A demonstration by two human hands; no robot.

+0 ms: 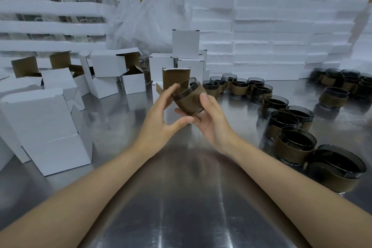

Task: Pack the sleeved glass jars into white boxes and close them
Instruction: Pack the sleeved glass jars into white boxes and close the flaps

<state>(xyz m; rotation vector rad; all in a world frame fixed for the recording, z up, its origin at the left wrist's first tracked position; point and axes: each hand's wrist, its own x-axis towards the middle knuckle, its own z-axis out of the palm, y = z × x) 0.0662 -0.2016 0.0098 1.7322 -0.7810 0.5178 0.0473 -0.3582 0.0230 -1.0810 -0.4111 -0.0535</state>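
Note:
A dark glass jar with a brown sleeve (189, 98) is held tilted above the middle of the metal table (181, 197). My right hand (209, 121) cups it from below, thumb on the sleeve. My left hand (161, 119) touches its rim with the fingertips, thumb under the base. Just behind the jar stands an open white box with a brown inside (176, 78). Several more sleeved jars (291, 143) stand in a curved row on the right.
Open and closed white boxes (46, 131) crowd the left side and back of the table. Stacks of white foam slabs (271, 32) form a wall behind, with plastic wrap (149, 12) at centre. Another jar group (342, 82) sits far right.

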